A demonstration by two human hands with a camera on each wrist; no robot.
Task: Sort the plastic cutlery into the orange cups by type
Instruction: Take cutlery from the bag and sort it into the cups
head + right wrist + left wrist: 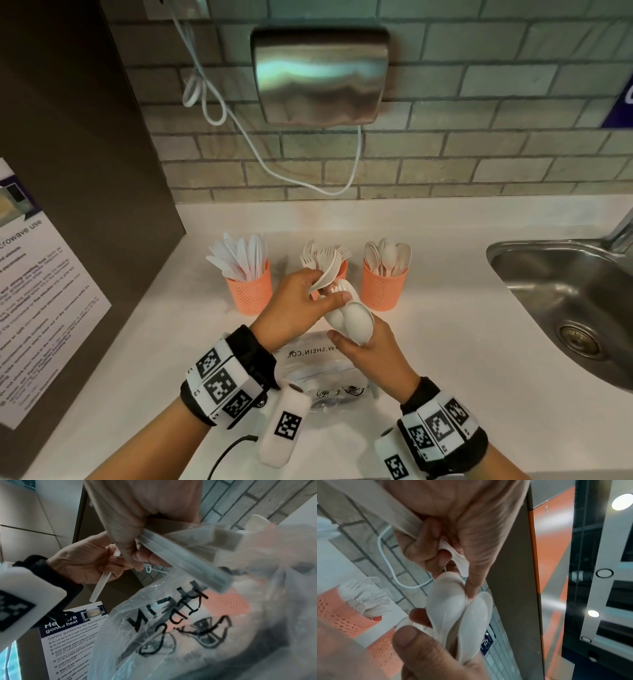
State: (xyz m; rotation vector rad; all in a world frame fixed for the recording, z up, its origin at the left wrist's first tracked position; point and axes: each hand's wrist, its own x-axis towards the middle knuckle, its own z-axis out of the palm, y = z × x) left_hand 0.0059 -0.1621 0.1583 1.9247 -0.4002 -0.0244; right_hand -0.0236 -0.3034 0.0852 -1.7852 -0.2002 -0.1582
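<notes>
Left hand: the left hand (pixel 301 305) is curled around a white plastic fork (pixel 327 274), thumb and fingers pinching its handle, tines pointing up and away toward the middle cup; the left wrist view shows the fork handle (pixel 458 559) running between the curled fingers.
Right hand: the right hand (pixel 370 349) is closed around a bundle of white cutlery, the spoons (pixel 352 318) with their bowls fanned up and left, touching the left hand's thumb; the bundled handles (pixel 185 559) stick out below its fist in the right wrist view.
Both hands: held together above the surface (pixel 462 342), just in front of the middle cup.
Left cup: an orange perforated cup (pixel 251 291) at the far left of the row, filled with white knives (pixel 239 255) standing blade up.
Middle cup: the orange cup (pixel 342 269) behind the hands, mostly hidden, holding forks (pixel 318 251) tines up.
Right cup: the orange cup (pixel 383 287) holding spoons, bowls up.
Plastic bag: a clear printed bag (pixel 322 373) lies on the surface beneath the hands, near the person.
Sink: a steel sink (pixel 565 308) sits to the right.
Wall: a metal hand dryer (pixel 320 75) with a white cord (pixel 260 150) hangs on the tiled wall beyond the cups.
Notice: a printed microwave notice (pixel 37 291) is fixed to the dark panel on the left.
</notes>
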